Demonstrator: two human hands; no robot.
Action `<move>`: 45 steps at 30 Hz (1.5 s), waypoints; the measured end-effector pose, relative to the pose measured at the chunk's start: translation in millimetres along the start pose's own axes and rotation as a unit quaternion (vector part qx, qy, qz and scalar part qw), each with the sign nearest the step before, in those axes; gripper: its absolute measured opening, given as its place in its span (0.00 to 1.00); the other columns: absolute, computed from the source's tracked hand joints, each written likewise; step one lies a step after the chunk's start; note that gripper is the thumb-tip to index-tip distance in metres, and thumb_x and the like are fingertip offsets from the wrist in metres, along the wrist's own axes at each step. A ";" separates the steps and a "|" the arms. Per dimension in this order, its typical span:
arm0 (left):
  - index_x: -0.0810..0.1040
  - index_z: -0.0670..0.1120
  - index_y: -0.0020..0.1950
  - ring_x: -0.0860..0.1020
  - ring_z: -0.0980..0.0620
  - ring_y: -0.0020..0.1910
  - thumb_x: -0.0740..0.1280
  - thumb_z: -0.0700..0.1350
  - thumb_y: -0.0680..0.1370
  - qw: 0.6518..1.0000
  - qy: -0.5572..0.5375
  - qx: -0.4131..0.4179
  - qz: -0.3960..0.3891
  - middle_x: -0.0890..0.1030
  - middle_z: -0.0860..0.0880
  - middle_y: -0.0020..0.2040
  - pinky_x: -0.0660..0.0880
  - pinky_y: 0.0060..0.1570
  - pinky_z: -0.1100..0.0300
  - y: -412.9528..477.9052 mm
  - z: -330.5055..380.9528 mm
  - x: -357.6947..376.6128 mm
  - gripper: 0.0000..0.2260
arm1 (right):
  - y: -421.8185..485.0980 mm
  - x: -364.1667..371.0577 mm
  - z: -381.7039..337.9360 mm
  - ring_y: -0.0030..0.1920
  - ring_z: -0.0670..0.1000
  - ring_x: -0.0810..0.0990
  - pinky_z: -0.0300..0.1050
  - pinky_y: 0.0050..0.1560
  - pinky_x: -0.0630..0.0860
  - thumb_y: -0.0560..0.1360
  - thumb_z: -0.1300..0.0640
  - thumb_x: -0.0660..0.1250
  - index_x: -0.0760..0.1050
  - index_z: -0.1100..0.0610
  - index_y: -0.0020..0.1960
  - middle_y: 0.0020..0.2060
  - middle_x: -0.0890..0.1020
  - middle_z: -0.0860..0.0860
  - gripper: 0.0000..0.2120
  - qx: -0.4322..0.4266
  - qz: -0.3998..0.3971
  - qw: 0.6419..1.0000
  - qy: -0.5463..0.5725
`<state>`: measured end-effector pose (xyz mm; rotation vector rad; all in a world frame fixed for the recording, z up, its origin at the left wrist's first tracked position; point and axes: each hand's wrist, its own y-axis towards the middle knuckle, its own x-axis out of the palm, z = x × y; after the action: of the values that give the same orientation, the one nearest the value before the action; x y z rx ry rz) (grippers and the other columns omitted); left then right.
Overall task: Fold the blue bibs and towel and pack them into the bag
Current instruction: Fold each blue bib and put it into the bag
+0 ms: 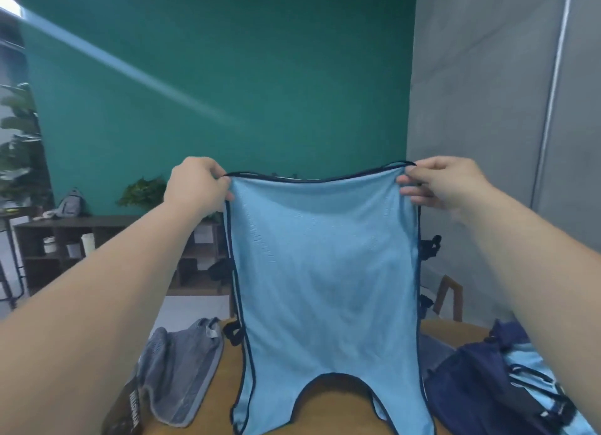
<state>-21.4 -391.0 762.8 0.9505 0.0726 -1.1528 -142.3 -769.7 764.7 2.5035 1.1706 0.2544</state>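
At the far left, against the green wall, a dark wooden shelf unit (65,223) stands well behind the work area. Nearer, on the left part of the tan wooden worktop (224,402), a crumpled grey towel (182,363) lies with a dark printed packet (126,412) just beside it at its near-left edge.

The person's left hand (198,184) is raised above the worktop, its fingers and thumb closed in a pinch on the upper left corner of a light blue mesh bib with dark navy edging (325,272). The bib hangs spread flat between both hands, in front of the camera. Its arched neck cut-out is at the bottom, and the worktop shows through it. The two lower straps run out of view at the bottom.

The right hand (442,184) pinches the bib's upper right corner, fingers curled over the navy edge.

On the right part of the worktop sits a slumped dark navy fabric bag (471,386). A second piece of light blue cloth (527,360) lies against its far side.
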 end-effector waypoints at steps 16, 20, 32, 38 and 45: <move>0.82 0.44 0.45 0.74 0.48 0.27 0.74 0.47 0.80 0.988 -0.118 0.006 -0.097 0.77 0.46 0.28 0.75 0.35 0.55 -4.0 14.9 -3.4 0.08 | 4.9 -1.9 1.9 0.37 0.52 0.88 0.46 0.38 0.84 0.82 0.60 0.70 0.75 0.56 0.51 0.46 0.88 0.59 0.04 -0.041 0.038 0.998 -0.010; 0.80 0.50 0.46 0.81 0.42 0.45 0.70 0.50 0.79 0.987 0.155 -0.025 0.036 0.83 0.45 0.44 0.80 0.49 0.50 10.1 -6.5 -16.7 0.05 | -10.9 -6.7 -5.2 0.45 0.53 0.89 0.41 0.38 0.83 0.81 0.55 0.72 0.75 0.53 0.51 0.50 0.88 0.56 0.06 0.015 -0.250 0.968 -0.011; 0.82 0.46 0.50 0.79 0.51 0.25 0.72 0.47 0.81 0.987 -0.144 -0.066 0.011 0.83 0.48 0.32 0.74 0.32 0.58 11.2 -4.0 -15.0 0.05 | -4.5 13.7 2.4 0.41 0.55 0.89 0.50 0.42 0.83 0.82 0.58 0.69 0.75 0.55 0.52 0.46 0.89 0.56 0.04 -0.042 -0.016 0.998 0.033; 0.78 0.49 0.54 0.77 0.48 0.26 0.68 0.50 0.83 0.960 -0.231 0.061 0.145 0.86 0.49 0.35 0.76 0.31 0.57 1.3 14.8 -21.2 0.05 | -10.9 9.0 -17.5 0.35 0.52 0.87 0.46 0.36 0.82 0.81 0.58 0.71 0.76 0.58 0.57 0.43 0.89 0.53 0.06 -0.097 0.045 0.989 0.100; 0.80 0.50 0.53 0.79 0.53 0.31 0.68 0.51 0.82 0.937 -0.241 0.090 0.236 0.83 0.52 0.32 0.79 0.43 0.53 -6.7 24.0 -22.8 0.06 | -30.1 4.9 -38.8 0.32 0.49 0.84 0.44 0.36 0.81 0.81 0.57 0.71 0.78 0.60 0.59 0.40 0.87 0.52 0.09 -0.125 0.068 0.984 0.107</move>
<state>-46.7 -390.7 785.2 0.7613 -0.6375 -0.9199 -172.4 -738.6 788.4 2.3770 0.9744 0.6795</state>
